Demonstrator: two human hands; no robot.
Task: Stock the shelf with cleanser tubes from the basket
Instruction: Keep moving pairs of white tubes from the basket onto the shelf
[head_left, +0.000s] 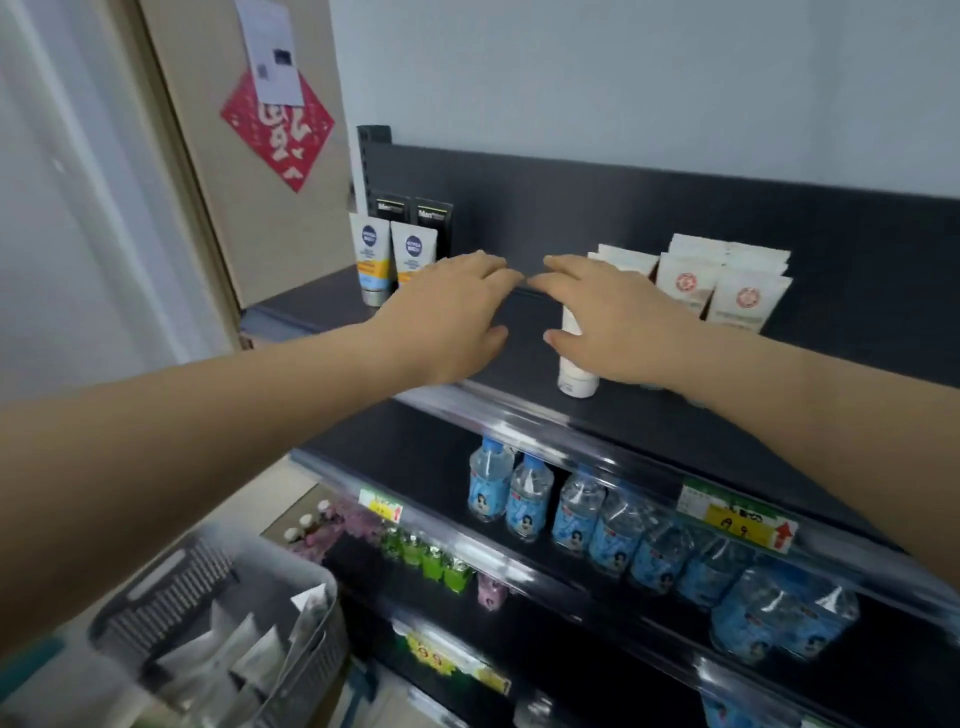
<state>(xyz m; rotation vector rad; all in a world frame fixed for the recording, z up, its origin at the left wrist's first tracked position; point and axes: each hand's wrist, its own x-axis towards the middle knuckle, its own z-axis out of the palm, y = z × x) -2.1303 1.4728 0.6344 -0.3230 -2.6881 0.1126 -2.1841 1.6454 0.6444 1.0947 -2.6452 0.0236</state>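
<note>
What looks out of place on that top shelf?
One white tube stands alone, cap down, near the front edge of the top shelf, partly hidden by the right hand. The other cream tubes sit grouped farther back. Nothing looks spilled or damaged.

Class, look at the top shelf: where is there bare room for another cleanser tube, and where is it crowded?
Bare top shelf shows mid-row, between the blue-labelled tubes and the white tube at the right hand, and at the left end beyond the blue-labelled tubes. The right side is crowded with red-seal tubes in rows.
</note>
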